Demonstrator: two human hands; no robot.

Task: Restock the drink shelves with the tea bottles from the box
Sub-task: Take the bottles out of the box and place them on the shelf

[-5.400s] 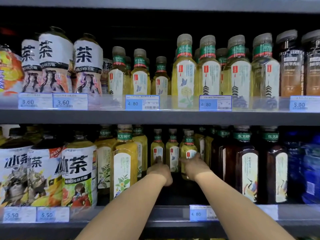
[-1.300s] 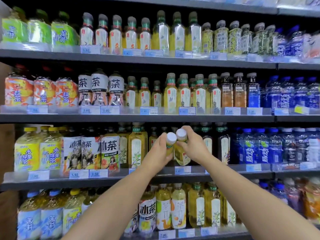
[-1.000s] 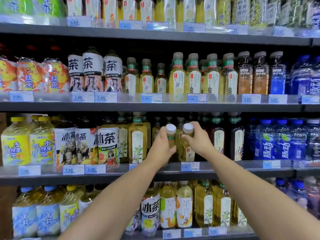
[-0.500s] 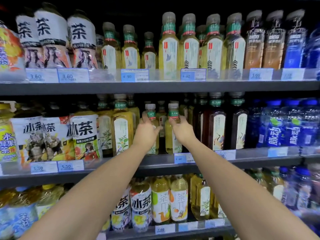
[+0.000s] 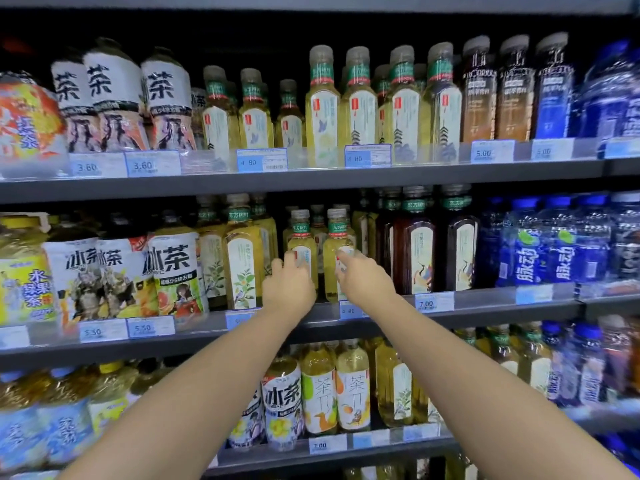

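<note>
Now left hand (image 5: 289, 285), slim yellow bottle (image 5: 302, 249)

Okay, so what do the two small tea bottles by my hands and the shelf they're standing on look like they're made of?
The two small tea bottles, left and right, look like clear glossy plastic: yellow tea shows through, with pale caps and printed labels. The shelf looks like grey painted metal, thin-edged and matte, though the blur leaves that open. The left hand and right hand are at the bottles.
</note>
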